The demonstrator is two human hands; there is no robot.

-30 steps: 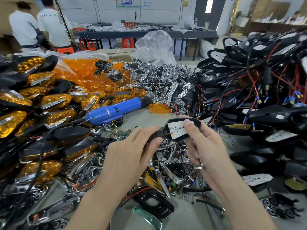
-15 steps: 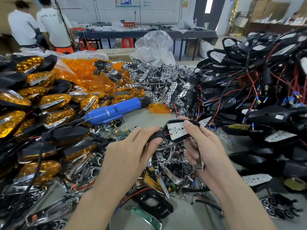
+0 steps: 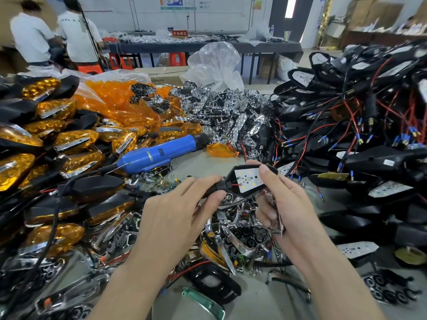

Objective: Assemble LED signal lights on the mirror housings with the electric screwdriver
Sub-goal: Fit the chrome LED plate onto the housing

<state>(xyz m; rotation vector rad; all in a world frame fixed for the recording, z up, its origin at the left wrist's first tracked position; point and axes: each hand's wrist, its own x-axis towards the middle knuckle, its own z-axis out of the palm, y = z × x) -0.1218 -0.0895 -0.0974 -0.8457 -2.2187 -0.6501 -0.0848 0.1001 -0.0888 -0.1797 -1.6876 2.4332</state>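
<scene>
A black signal-light housing (image 3: 231, 179) with a white LED board (image 3: 247, 180) inside is held over the table's middle. My left hand (image 3: 178, 218) grips its black stem from the left. My right hand (image 3: 284, 204) pinches the housing's right end, thumb tip on the LED board, and its lower fingers curl round small chrome parts (image 3: 276, 224). The blue electric screwdriver (image 3: 159, 153) lies on the table behind my left hand, untouched, its black cable (image 3: 55, 218) running off to the left.
Amber-lensed finished lights (image 3: 46, 144) pile up at the left, loose amber lenses (image 3: 120, 107) and chrome reflectors (image 3: 221, 112) at the back, wired black housings (image 3: 360, 125) at the right. Chrome trims and black parts (image 3: 240, 239) lie under my hands. Two people (image 3: 53, 40) stand far left.
Both hands and the housing stay almost where they were. My right thumb has slid a little further onto the LED board.
</scene>
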